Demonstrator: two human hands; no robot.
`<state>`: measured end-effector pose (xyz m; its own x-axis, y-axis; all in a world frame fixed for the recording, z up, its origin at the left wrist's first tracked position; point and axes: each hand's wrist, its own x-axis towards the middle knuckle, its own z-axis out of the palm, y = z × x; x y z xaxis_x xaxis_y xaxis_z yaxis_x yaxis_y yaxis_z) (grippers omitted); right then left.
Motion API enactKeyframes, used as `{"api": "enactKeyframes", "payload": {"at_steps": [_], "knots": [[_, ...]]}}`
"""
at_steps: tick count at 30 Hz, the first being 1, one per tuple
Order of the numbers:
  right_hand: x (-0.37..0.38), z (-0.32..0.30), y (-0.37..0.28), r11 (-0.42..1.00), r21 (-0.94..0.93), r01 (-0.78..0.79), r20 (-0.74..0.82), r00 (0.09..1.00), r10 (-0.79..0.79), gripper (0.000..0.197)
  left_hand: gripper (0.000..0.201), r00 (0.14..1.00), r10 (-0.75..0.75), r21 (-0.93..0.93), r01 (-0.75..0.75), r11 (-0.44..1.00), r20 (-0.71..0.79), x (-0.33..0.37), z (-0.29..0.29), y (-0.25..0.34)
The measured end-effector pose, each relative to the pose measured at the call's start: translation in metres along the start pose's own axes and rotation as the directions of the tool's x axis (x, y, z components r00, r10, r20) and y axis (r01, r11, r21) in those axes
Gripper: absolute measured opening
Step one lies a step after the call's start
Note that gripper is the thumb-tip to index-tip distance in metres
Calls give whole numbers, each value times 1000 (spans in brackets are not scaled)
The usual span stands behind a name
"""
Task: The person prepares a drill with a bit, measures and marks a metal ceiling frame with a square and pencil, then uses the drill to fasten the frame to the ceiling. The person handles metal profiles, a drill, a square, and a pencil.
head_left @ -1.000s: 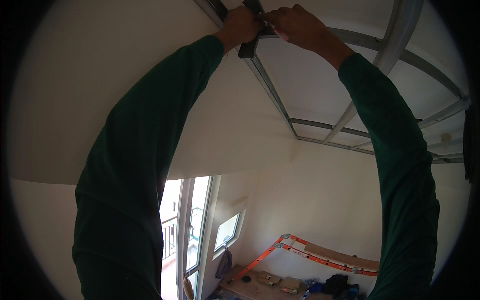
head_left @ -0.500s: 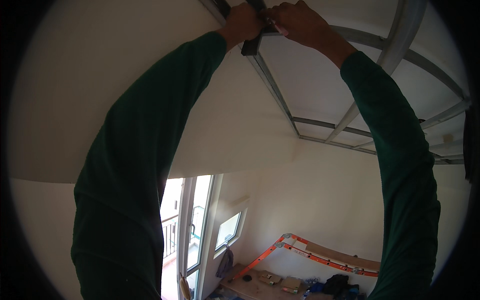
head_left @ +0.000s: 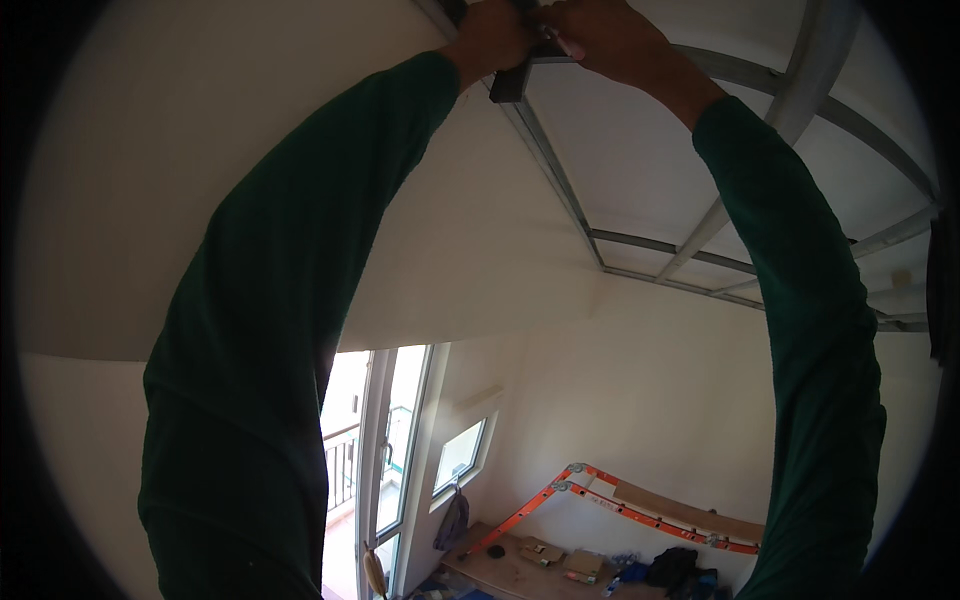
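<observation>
Both my arms, in green sleeves, reach up to the ceiling's metal frame. My left hand (head_left: 488,45) is closed at the wall-side metal channel (head_left: 550,160), beside a dark, short bar-like piece (head_left: 511,84) whose lower end sticks out below it. Just to its right, my right hand (head_left: 622,45) has its fingers bent together around something small, partly shiny and pinkish, at the frame's cross member. The fingers hide most of that small thing. The top edge of the view cuts off part of both hands.
Grey metal ceiling bars (head_left: 710,225) run in a grid overhead at right. Below stands an orange folding ladder (head_left: 640,510) with a board along it. Cardboard boxes (head_left: 541,551) and dark bundled items (head_left: 672,567) lie near it. A glazed door (head_left: 392,450) is at lower left.
The view has shifted slightly, so the hands and frame sit a little higher and farther right. Both hands stay at the same spot on the frame.
</observation>
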<state>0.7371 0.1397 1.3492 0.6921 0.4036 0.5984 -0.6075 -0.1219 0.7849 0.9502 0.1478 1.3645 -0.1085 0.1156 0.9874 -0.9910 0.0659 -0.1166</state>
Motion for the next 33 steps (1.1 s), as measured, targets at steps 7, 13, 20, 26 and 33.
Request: {"api": "enactKeyframes", "payload": {"at_steps": [7,13,20,26,33], "knots": [[11,24,18,998,24,52,-209,977,-46,20,49,998,-35,-66,32,997,-47,-2,-7,13],[25,31,28,993,-10,115,-400,910,-109,24,50,998,-66,-146,62,987,-21,1,-9,10],[28,23,17,995,-3,104,-242,965,-102,18,52,994,-69,-50,65,997,-85,-4,-14,13],[15,17,16,985,51,163,-229,962,-148,19,49,990,-133,4,133,991,-47,-12,-19,23],[20,-18,-7,995,100,24,-283,959,5,19,37,996,-94,88,92,992,11,-3,-45,11]]}}
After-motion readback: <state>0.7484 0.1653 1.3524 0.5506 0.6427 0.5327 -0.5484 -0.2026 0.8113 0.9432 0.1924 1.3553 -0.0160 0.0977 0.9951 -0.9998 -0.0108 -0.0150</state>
